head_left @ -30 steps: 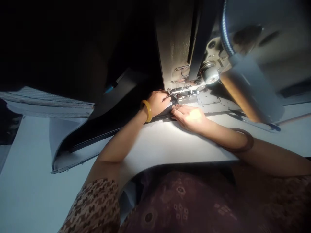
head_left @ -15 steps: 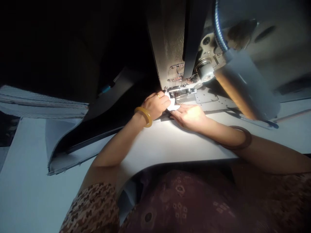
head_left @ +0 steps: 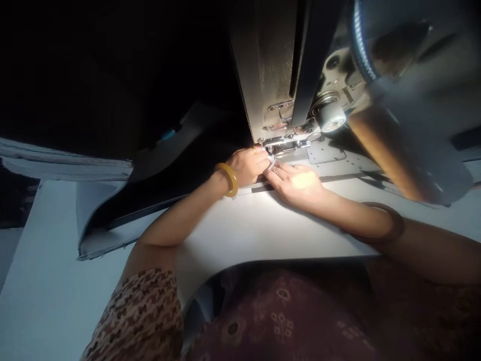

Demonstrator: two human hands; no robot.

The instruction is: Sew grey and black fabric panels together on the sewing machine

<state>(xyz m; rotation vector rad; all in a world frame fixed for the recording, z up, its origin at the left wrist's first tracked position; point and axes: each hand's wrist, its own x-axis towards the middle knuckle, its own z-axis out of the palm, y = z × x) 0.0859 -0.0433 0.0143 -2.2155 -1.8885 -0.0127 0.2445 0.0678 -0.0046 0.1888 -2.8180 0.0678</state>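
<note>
My left hand (head_left: pixel 248 164), with a yellow bangle at the wrist, has its fingers closed on a small white piece of fabric (head_left: pixel 272 161) right by the presser foot (head_left: pixel 276 143) of a sewing machine (head_left: pixel 272 65). The fingertips of my right hand (head_left: pixel 296 184) press together at the fabric's near edge, touching it close to the left fingers. Only a thin curved strip of the fabric shows; the rest is hidden by my hands and the foot.
A lamp (head_left: pixel 409 150) on a gooseneck lights the needle area from the right. Under it lies a dark pointed tool (head_left: pixel 376 181), partly hidden. A stack of white layered material (head_left: pixel 67 168) sits at the left, above the white table (head_left: pixel 240 225). A metal knob (head_left: pixel 332 118) juts from the machine.
Less of the white fabric shows now. My right fingertips have moved closer to the left hand and over the fabric. The whole view has shifted slightly.
</note>
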